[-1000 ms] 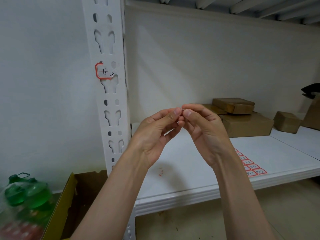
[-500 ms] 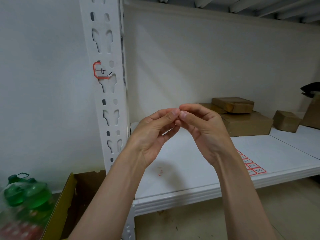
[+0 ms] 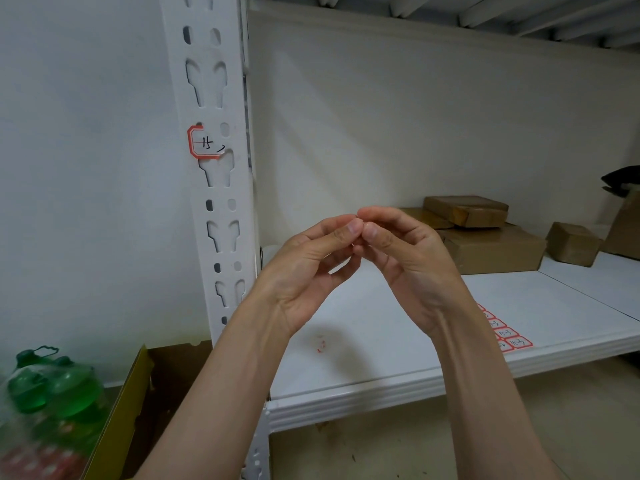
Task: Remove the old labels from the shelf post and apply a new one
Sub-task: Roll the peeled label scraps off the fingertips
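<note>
Left hand [image 3: 308, 271] and right hand [image 3: 412, 261] remained raised over the shelf [image 3: 381, 386], fingertips pinched together on something too small to identify, barely shifted from a second earlier; judged still working a peeled scrap. Old label [image 3: 204, 142], torn, stayed on the shelf post [image 3: 221, 209]; new label sheet [image 3: 509, 336] lay at the shelf's front edge. Open carton [image 3: 138, 403] lower left: contents unseen.

I see the shelf post [image 3: 214, 202] at left, a label [image 3: 204, 142] stuck on it. Right of it the shelf board [image 3: 381, 341]: boxes [image 3: 485, 244] at back right, label sheet [image 3: 509, 336] near front edge. Bottles [image 3: 52, 389] lie lower left, beside an open carton [image 3: 138, 403].
</note>
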Demonstrator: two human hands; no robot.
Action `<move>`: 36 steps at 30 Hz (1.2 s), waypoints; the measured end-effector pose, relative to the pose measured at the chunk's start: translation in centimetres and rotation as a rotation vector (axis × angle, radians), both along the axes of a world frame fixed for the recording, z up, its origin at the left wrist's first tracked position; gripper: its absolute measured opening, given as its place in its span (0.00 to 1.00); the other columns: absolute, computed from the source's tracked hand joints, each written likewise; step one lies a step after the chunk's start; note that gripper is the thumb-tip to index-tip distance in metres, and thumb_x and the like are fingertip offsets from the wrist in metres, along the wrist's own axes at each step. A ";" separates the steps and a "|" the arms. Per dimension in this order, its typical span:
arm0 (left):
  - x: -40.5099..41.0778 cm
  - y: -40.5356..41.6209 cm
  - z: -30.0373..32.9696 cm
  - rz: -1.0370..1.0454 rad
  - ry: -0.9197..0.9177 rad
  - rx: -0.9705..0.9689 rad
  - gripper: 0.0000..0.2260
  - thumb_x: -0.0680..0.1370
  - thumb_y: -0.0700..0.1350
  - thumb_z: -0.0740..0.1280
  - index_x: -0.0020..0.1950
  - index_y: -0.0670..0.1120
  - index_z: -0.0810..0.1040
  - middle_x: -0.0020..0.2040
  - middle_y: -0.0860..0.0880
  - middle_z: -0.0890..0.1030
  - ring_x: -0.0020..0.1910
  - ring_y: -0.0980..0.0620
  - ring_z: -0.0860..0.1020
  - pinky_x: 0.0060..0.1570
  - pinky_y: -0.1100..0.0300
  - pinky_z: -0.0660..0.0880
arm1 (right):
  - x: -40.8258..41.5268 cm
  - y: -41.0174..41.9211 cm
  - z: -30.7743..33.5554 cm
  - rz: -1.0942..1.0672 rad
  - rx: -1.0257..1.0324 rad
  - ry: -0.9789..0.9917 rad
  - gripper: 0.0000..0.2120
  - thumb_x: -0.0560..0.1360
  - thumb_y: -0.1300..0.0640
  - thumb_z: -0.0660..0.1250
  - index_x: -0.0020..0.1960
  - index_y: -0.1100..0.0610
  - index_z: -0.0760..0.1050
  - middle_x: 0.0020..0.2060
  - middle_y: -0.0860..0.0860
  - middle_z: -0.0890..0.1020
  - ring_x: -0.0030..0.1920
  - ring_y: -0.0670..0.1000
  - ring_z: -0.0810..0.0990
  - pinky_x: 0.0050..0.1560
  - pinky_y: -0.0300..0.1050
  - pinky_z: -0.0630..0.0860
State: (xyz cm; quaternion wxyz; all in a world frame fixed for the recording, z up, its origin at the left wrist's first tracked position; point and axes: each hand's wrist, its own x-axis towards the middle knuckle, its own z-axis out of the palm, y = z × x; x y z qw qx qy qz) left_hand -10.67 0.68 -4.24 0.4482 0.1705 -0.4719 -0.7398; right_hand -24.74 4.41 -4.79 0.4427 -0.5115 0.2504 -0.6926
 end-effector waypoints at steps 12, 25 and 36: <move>0.1 -0.4 -0.2 -0.029 0.013 0.039 0.08 0.69 0.43 0.73 0.47 0.45 0.80 0.38 0.51 0.82 0.37 0.57 0.81 0.48 0.62 0.80 | 0.2 -0.3 0.0 -0.206 -0.073 0.158 0.06 0.70 0.60 0.72 0.45 0.61 0.83 0.38 0.54 0.85 0.39 0.51 0.84 0.45 0.40 0.80; -0.1 -0.8 -0.9 0.060 0.006 0.169 0.04 0.74 0.37 0.73 0.44 0.44 0.80 0.37 0.49 0.82 0.44 0.53 0.79 0.45 0.60 0.83 | -0.3 -0.8 -0.6 -0.361 -0.084 0.449 0.04 0.79 0.66 0.67 0.48 0.63 0.80 0.39 0.53 0.84 0.40 0.50 0.83 0.48 0.44 0.81; -1.0 -0.3 -1.1 0.043 0.042 0.173 0.04 0.74 0.39 0.73 0.46 0.43 0.80 0.36 0.48 0.81 0.36 0.55 0.80 0.53 0.57 0.82 | 0.8 -1.3 -0.9 -0.324 0.013 0.343 0.10 0.82 0.65 0.59 0.43 0.57 0.71 0.30 0.44 0.76 0.34 0.44 0.75 0.41 0.38 0.73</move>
